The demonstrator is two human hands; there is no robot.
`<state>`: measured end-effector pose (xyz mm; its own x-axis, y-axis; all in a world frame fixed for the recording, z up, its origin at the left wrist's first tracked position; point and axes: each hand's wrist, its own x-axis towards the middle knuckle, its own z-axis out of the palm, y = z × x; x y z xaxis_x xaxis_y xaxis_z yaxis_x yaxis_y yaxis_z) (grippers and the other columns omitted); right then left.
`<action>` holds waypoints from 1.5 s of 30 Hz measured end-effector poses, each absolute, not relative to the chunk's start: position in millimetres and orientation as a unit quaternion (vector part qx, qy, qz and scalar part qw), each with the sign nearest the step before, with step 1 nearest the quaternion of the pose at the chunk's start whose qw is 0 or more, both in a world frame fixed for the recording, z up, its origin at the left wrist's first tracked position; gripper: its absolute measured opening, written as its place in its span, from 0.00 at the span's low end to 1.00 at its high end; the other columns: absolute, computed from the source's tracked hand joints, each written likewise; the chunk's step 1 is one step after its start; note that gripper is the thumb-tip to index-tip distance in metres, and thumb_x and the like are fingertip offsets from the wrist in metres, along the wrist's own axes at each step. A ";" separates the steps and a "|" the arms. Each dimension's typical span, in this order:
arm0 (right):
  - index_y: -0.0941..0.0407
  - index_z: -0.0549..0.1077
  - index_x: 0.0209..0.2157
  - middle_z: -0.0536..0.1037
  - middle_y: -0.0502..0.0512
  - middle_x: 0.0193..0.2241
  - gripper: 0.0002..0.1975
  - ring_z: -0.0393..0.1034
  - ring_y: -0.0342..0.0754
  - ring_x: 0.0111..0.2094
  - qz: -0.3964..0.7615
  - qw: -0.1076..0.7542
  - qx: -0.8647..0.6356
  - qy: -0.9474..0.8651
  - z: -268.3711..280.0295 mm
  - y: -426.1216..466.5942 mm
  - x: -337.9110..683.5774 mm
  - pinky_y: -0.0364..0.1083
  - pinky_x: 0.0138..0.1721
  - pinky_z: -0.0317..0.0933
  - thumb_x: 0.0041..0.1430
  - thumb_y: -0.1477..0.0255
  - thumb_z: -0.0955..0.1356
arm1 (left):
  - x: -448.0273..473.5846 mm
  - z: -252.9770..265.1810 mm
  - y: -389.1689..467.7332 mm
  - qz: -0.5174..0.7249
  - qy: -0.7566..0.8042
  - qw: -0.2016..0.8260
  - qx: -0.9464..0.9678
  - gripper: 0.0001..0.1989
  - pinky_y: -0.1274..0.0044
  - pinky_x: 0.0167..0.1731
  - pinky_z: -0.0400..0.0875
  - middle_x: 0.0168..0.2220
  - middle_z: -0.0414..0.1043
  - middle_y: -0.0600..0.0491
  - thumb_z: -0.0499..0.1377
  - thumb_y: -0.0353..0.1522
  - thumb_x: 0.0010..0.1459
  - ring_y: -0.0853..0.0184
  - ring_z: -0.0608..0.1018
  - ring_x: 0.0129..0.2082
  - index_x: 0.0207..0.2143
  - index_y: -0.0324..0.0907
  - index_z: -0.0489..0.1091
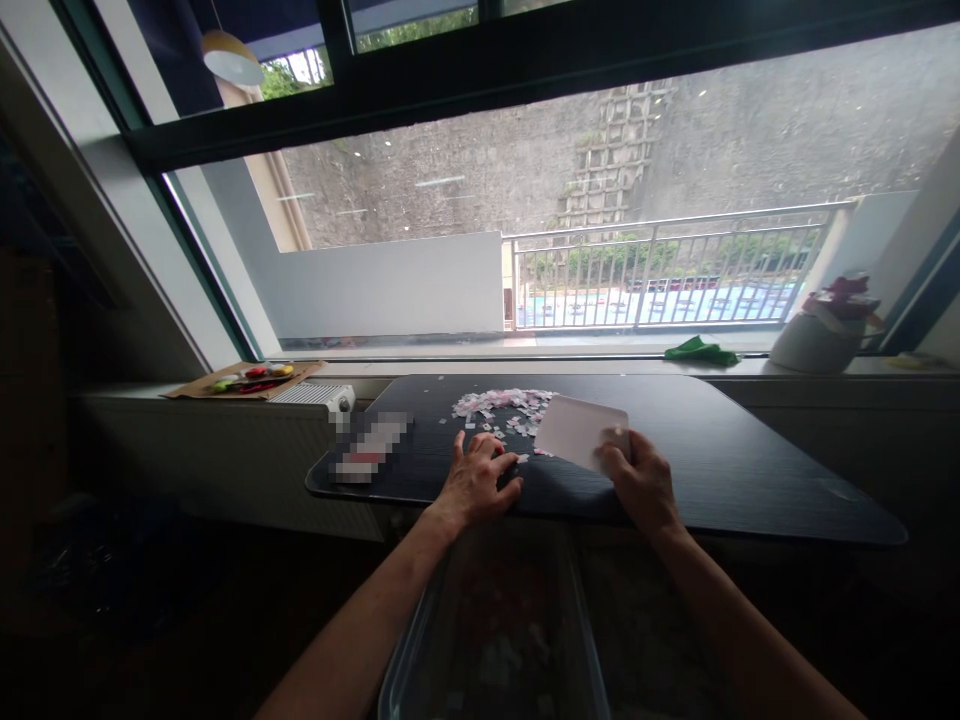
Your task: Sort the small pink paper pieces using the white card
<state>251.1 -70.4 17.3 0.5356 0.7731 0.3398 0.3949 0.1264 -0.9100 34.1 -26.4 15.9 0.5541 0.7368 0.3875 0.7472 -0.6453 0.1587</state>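
Note:
A pile of small white and pink paper pieces (499,402) lies on the dark table (720,450), with loose ones scattered toward me. My left hand (480,475) is at the table's near edge just in front of them, palm down and fingers spread. In my right hand (645,475) is a flat, pale, rounded rectangular piece like a card or lid (577,430), gripped at its right end between thumb and fingers. Its left edge reaches the right side of the pile. Below the table edge, between my arms, stands a clear plastic bin (592,650) with dim pale bits inside.
A blurred-out item (371,450) lies at the table's left end. On the sill are a brown sheet with colourful small things (259,378), a green cloth (701,350) and a grey rounded pot (817,335). A radiator (315,397) stands left, under the large window.

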 end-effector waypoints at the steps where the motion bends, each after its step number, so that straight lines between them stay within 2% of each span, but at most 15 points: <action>1: 0.57 0.71 0.31 0.70 0.50 0.22 0.12 0.63 0.46 0.25 0.166 0.599 -0.632 -0.462 17.4 -70.6 250.6 0.45 0.28 0.58 0.45 0.65 0.63 | 33.6 15.2 -26.6 -0.216 -0.417 0.009 -0.883 0.16 0.51 0.59 0.40 0.45 0.66 0.49 0.54 0.41 0.55 0.56 0.63 0.54 0.45 0.48 0.70; 9: 0.57 0.72 0.33 0.71 0.50 0.23 0.14 0.64 0.47 0.26 0.160 0.553 -0.650 -0.496 20.7 -72.5 249.1 0.46 0.28 0.59 0.45 0.65 0.63 | 33.2 13.4 -26.4 -0.224 -0.418 0.011 -0.880 0.16 0.53 0.60 0.39 0.45 0.65 0.49 0.54 0.41 0.55 0.56 0.63 0.54 0.45 0.48 0.70; 15: 0.56 0.71 0.30 0.70 0.50 0.22 0.12 0.64 0.47 0.26 0.135 0.581 -0.661 -0.455 22.2 -74.2 249.1 0.46 0.29 0.59 0.44 0.65 0.63 | 33.6 14.2 -27.6 -0.236 -0.421 0.004 -0.876 0.15 0.53 0.60 0.40 0.46 0.65 0.49 0.55 0.40 0.54 0.57 0.63 0.54 0.43 0.45 0.71; 19: 0.57 0.72 0.32 0.71 0.51 0.23 0.14 0.64 0.46 0.25 0.152 0.610 -0.629 -0.457 19.2 -73.2 248.9 0.45 0.28 0.60 0.45 0.65 0.64 | 33.3 13.9 -27.3 -0.246 -0.419 0.006 -0.874 0.14 0.53 0.59 0.41 0.46 0.66 0.49 0.56 0.39 0.54 0.57 0.63 0.54 0.42 0.45 0.70; 26: 0.57 0.73 0.32 0.71 0.50 0.22 0.13 0.64 0.46 0.25 0.131 0.581 -0.640 -0.486 17.0 -71.8 249.5 0.45 0.27 0.60 0.46 0.66 0.64 | 32.9 15.0 -27.8 -0.260 -0.422 0.000 -0.869 0.14 0.53 0.60 0.42 0.45 0.67 0.49 0.56 0.38 0.53 0.56 0.64 0.54 0.41 0.44 0.70; 31: 0.57 0.73 0.34 0.74 0.52 0.24 0.14 0.66 0.46 0.25 0.172 0.568 -0.600 -0.536 12.8 -69.8 249.2 0.45 0.28 0.62 0.47 0.65 0.65 | 32.8 13.9 -27.1 -0.274 -0.432 -0.010 -0.859 0.14 0.54 0.60 0.43 0.45 0.68 0.49 0.56 0.37 0.52 0.56 0.64 0.54 0.42 0.45 0.70; 36: 0.56 0.73 0.32 0.72 0.50 0.22 0.11 0.65 0.47 0.25 0.101 0.579 -0.671 -0.452 16.1 -75.9 258.3 0.46 0.28 0.60 0.47 0.66 0.64 | 33.1 13.9 -27.6 -0.286 -0.439 -0.013 -0.852 0.13 0.55 0.60 0.43 0.44 0.68 0.49 0.55 0.37 0.53 0.58 0.65 0.53 0.41 0.44 0.70; 45: 0.57 0.74 0.33 0.74 0.50 0.22 0.14 0.68 0.47 0.25 0.142 0.552 -0.670 -0.475 29.8 -80.9 298.8 0.46 0.28 0.62 0.44 0.66 0.66 | 33.9 12.5 -27.2 -0.293 -0.436 -0.008 -0.851 0.13 0.57 0.60 0.43 0.44 0.68 0.50 0.55 0.37 0.53 0.59 0.66 0.52 0.41 0.45 0.70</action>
